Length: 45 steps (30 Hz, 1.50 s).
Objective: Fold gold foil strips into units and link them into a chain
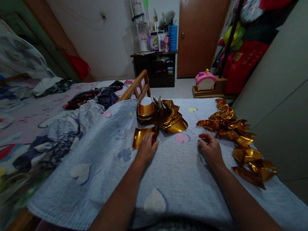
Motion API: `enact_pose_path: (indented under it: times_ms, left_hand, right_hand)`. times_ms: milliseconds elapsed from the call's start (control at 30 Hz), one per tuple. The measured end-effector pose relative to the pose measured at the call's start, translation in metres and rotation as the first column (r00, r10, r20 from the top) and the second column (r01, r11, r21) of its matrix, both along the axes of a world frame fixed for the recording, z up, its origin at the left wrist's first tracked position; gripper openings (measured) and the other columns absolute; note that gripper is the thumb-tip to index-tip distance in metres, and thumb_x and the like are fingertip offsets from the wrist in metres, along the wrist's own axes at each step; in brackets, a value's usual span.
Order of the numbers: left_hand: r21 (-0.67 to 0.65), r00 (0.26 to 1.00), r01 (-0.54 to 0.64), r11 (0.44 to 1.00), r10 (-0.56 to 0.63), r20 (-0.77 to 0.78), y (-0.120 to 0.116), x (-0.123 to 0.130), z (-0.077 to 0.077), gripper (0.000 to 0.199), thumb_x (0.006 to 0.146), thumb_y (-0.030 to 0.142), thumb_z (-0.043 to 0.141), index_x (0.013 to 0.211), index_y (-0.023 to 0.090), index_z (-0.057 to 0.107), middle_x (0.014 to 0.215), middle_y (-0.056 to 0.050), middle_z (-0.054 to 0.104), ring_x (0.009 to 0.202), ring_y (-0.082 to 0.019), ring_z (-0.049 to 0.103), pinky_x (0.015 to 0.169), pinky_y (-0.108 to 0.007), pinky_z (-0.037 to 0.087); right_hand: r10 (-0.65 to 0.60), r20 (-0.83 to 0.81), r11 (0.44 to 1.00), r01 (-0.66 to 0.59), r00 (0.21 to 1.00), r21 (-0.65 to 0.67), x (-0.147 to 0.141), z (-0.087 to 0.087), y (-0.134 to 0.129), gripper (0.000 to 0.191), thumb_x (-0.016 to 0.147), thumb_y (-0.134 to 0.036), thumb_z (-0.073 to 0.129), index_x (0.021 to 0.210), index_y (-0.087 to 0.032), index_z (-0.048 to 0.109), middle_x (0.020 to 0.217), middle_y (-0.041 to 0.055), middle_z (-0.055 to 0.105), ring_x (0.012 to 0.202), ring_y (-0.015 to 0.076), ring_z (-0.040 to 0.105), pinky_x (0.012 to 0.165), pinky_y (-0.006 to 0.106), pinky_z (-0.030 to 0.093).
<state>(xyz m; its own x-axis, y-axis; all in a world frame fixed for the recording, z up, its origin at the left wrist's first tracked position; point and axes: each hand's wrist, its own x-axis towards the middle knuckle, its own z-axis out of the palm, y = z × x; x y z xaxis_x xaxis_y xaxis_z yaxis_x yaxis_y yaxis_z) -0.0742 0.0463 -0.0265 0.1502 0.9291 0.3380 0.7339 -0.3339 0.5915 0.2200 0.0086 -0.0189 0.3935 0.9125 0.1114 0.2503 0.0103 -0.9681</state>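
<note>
My left hand [148, 147] lies on a sheet of shiny gold foil paper [140, 135], its fingers closed over the sheet's right part. Just beyond it sits a loose stack of gold foil paper sheets [172, 117], some of them curled, with pale undersides showing. My right hand [210, 148] hovers at the blue cloth, fingers half curled and a gap between thumb and fingers; I see nothing held there. To its right, several folded gold foil pieces [243, 141] lie in a long heap along the cloth's edge.
A light blue quilted cloth [176, 178] with heart patterns covers the surface under my hands. A wooden rail [133, 90] stands at its far left corner. Left is a bed [54, 98] with rumpled clothes. A pale cabinet [285, 92] borders the right side. A pink toy [205, 80] sits beyond.
</note>
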Motion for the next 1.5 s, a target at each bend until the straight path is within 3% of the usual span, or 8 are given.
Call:
enact_pose_path:
  times_ms: [233,400,667,833,1033,1300,1500]
  left_hand:
    - [0.004,0.999,-0.024,1.0,0.024,0.026,-0.002,0.002,0.008,0.032,0.091,0.03,0.056,0.116,0.014,0.068,0.127,-0.016,0.067,0.123,-0.03,0.061,0.109,-0.049,0.046]
    - [0.007,0.997,-0.075,0.997,0.075,0.002,-0.007,0.002,0.014,0.03,0.095,0.024,0.044,0.098,0.016,0.073,0.101,-0.011,0.075,0.096,-0.024,0.069,0.089,-0.037,0.053]
    - [-0.07,0.974,-0.224,0.972,0.225,0.012,-0.007,0.001,0.018,0.018,0.087,0.028,0.064,0.075,0.018,0.072,0.071,-0.002,0.07,0.07,-0.017,0.062,0.066,-0.026,0.043]
    - [-0.134,0.961,-0.25,0.959,0.263,0.087,-0.007,0.002,0.024,0.029,0.084,0.036,0.068,0.062,0.018,0.064,0.058,0.002,0.056,0.059,-0.015,0.053,0.058,-0.026,0.034]
    - [-0.142,0.961,-0.214,0.966,0.235,0.148,-0.008,0.0,0.025,0.043,0.096,0.039,0.044,0.065,0.018,0.065,0.057,0.0,0.054,0.058,-0.016,0.052,0.057,-0.028,0.032]
    - [-0.127,0.931,-0.254,0.959,0.278,0.235,-0.006,0.002,0.018,0.018,0.084,0.031,0.06,0.085,0.017,0.072,0.075,-0.001,0.07,0.07,-0.017,0.063,0.067,-0.026,0.045]
    - [0.068,0.913,-0.277,0.959,0.24,0.329,-0.012,0.008,0.019,0.011,0.084,0.026,0.061,0.091,0.019,0.067,0.086,-0.003,0.071,0.082,-0.018,0.067,0.078,-0.028,0.051]
  right_hand:
    - [0.016,0.003,1.0,-0.016,1.0,-0.018,0.001,0.0,0.001,0.033,0.073,-0.042,0.065,0.096,-0.019,0.064,0.08,0.0021,0.062,0.064,0.0175,0.057,0.061,0.032,0.048]
    - [0.025,0.038,0.999,-0.024,0.999,-0.022,0.003,-0.002,0.001,0.03,0.074,-0.039,0.064,0.096,-0.019,0.065,0.079,0.0016,0.062,0.064,0.0171,0.055,0.062,0.031,0.046]
    - [0.027,0.053,0.999,-0.025,0.998,-0.027,0.005,-0.007,0.003,0.029,0.073,-0.039,0.063,0.096,-0.019,0.065,0.074,0.0002,0.062,0.062,0.0164,0.055,0.059,0.029,0.045]
    - [0.033,0.066,0.999,-0.032,0.997,-0.025,0.006,-0.008,0.004,0.028,0.073,-0.037,0.062,0.095,-0.02,0.064,0.075,-0.0001,0.062,0.061,0.0159,0.054,0.06,0.029,0.043]
    - [0.039,0.066,0.999,-0.038,0.997,-0.018,0.005,-0.007,0.004,0.027,0.074,-0.037,0.061,0.095,-0.02,0.064,0.07,-0.0014,0.059,0.06,0.0162,0.053,0.058,0.029,0.042]
    - [0.044,0.067,0.999,-0.045,0.997,0.003,0.006,-0.007,0.003,0.025,0.073,-0.035,0.062,0.093,-0.02,0.064,0.07,-0.0014,0.059,0.06,0.0162,0.053,0.058,0.029,0.041]
    - [0.055,0.044,0.998,-0.057,0.998,0.041,0.006,-0.01,0.006,0.025,0.074,-0.036,0.062,0.093,-0.02,0.064,0.08,0.0014,0.064,0.066,0.0168,0.055,0.064,0.03,0.045]
